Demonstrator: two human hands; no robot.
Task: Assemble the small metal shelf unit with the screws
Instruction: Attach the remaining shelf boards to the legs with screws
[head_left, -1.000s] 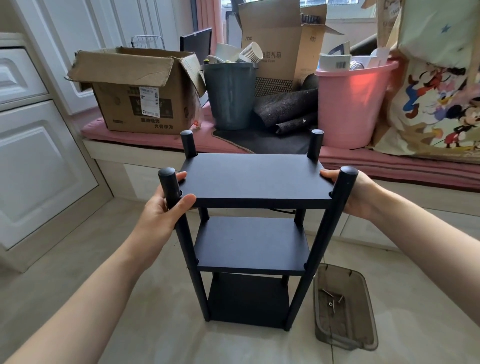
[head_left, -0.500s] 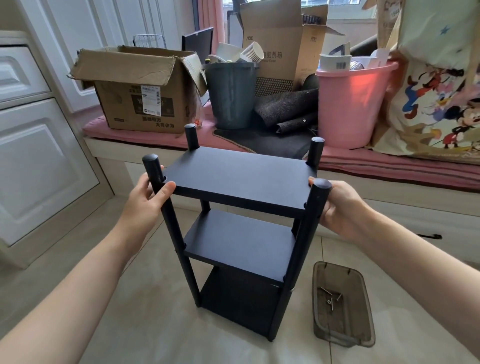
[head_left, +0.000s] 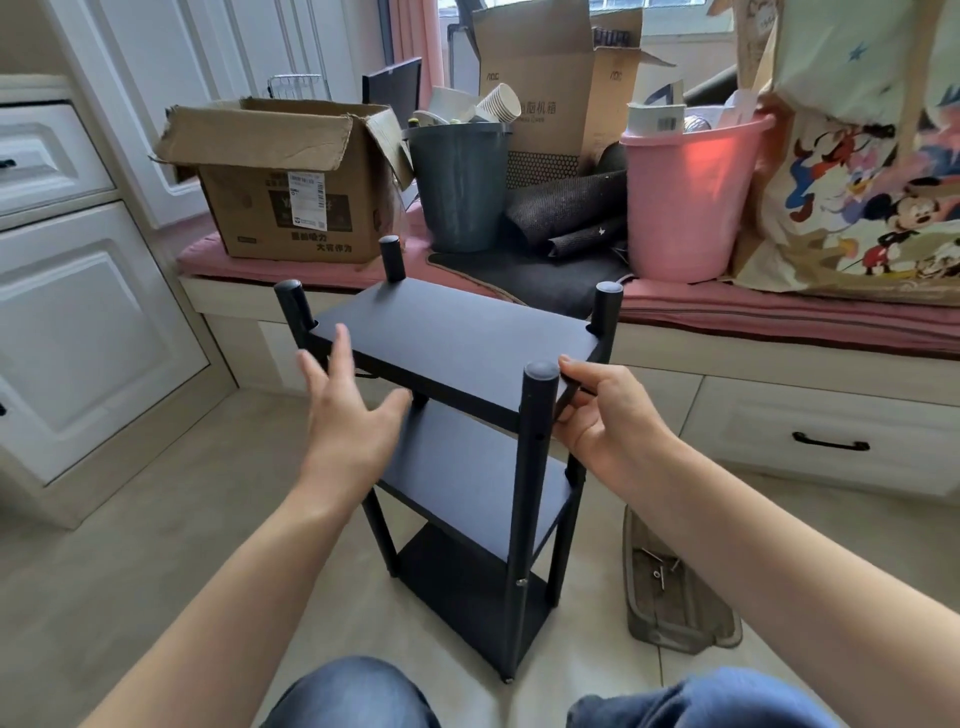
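Note:
A black three-tier metal shelf unit (head_left: 457, 338) stands upright on the tiled floor, turned at an angle to me, with four round posts. My right hand (head_left: 605, 415) grips the top shelf's near right corner beside the front post (head_left: 535, 415). In front of the top shelf's left edge my left hand (head_left: 348, 410) hovers with fingers spread, holding nothing. Loose screws (head_left: 658, 569) lie in a clear plastic tray (head_left: 675, 629) on the floor to the shelf's right.
A window bench with a pink cushion (head_left: 779, 317) runs behind, carrying a cardboard box (head_left: 291, 182), a grey bin (head_left: 460, 182), a pink bucket (head_left: 685, 197) and a cartoon bag (head_left: 872, 171). White cabinets (head_left: 78, 312) stand at left. My knees (head_left: 353, 696) are at the bottom.
The shelf unit has been rotated further, its near right corner swinging toward me. My left hand let go of the left post and now hovers with fingers spread; my right hand still grips.

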